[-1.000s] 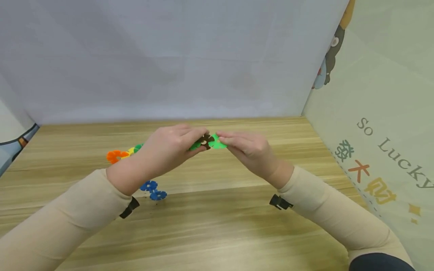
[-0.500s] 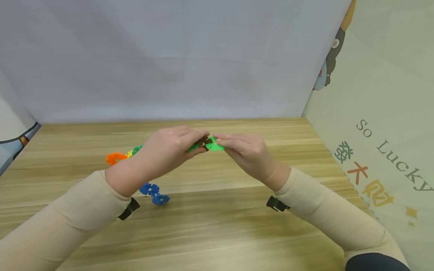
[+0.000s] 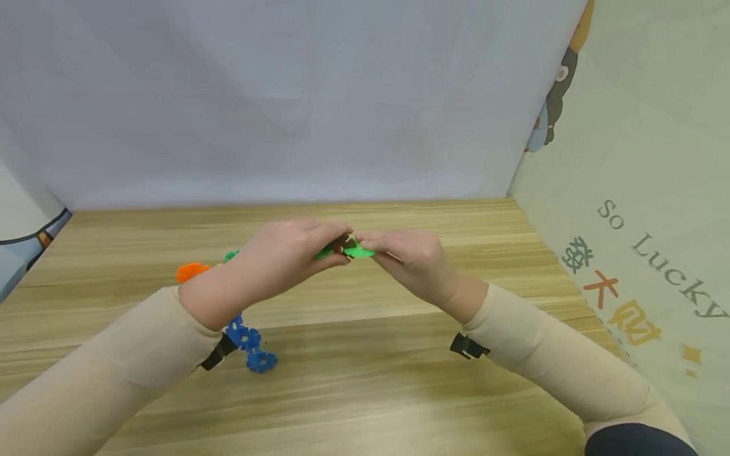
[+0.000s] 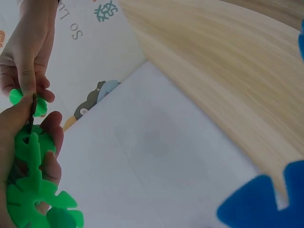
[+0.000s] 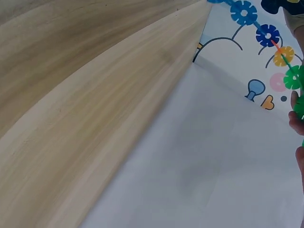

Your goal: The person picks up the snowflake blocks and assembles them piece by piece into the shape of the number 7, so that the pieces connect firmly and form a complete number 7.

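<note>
My left hand (image 3: 279,253) grips a chain of interlocking snowflake discs near its end. In the left wrist view, green discs (image 4: 21,204) lie along this hand, and a dark brown disc (image 4: 33,114) stands edge-on beyond the fingers. My right hand (image 3: 419,259) pinches a bright green disc (image 3: 359,253) between thumb and fingers, right at the brown disc. Beyond the left hand the chain shows a yellow-orange disc (image 5: 278,57) and blue discs (image 5: 261,34) in the right wrist view. The left forearm hides part of it in the head view.
Both hands are over a wood-grain table (image 3: 365,392). A pale cloth wall (image 3: 319,114) stands at the back, and a printed panel (image 3: 644,158) closes the right side. Blue discs (image 3: 261,361) dangle beside the left wrist's black strap (image 3: 221,352).
The bright green disc has tilted from nearly face-on to almost edge-on. Both hands dip slightly, and the right one shifts a little left. The chain's blue end has swung lower.
</note>
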`<action>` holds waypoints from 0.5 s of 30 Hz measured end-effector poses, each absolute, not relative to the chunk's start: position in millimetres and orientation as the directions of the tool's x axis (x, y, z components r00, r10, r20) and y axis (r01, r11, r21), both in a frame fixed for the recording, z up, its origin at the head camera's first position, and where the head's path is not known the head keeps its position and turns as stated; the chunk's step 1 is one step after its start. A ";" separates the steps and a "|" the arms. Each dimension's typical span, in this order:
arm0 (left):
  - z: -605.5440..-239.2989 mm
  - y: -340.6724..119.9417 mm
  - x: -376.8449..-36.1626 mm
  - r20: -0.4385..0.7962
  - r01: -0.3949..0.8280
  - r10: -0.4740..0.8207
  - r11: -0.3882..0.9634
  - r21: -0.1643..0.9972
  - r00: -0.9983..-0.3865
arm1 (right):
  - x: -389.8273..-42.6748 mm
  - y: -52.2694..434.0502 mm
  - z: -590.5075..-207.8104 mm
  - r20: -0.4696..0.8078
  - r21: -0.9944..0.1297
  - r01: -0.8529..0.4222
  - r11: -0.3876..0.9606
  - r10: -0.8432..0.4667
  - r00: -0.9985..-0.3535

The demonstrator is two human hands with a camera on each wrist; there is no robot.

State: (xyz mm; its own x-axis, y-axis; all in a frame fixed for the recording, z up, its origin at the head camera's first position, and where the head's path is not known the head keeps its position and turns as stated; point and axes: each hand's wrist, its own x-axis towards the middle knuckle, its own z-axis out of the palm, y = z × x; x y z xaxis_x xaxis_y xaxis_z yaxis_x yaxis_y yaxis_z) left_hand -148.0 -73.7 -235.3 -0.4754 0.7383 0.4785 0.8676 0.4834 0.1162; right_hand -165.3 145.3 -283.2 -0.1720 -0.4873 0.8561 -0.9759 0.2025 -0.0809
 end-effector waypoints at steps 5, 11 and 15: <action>-232.9 -66.8 -154.9 0.301 0.814 0.757 0.551 0.184 -0.580 | -164.8 153.5 -285.4 0.783 -0.326 -0.928 0.179 -0.500 -0.371; -233.6 -76.7 -156.6 0.168 0.693 0.676 0.669 0.269 -0.718 | -163.9 162.8 -294.0 0.701 -0.500 -0.832 0.238 -0.452 -0.551; -245.2 -101.8 -156.8 0.201 0.575 0.542 0.725 0.380 -0.816 | -162.5 174.4 -299.3 0.600 -0.647 -0.698 0.306 -0.360 -0.714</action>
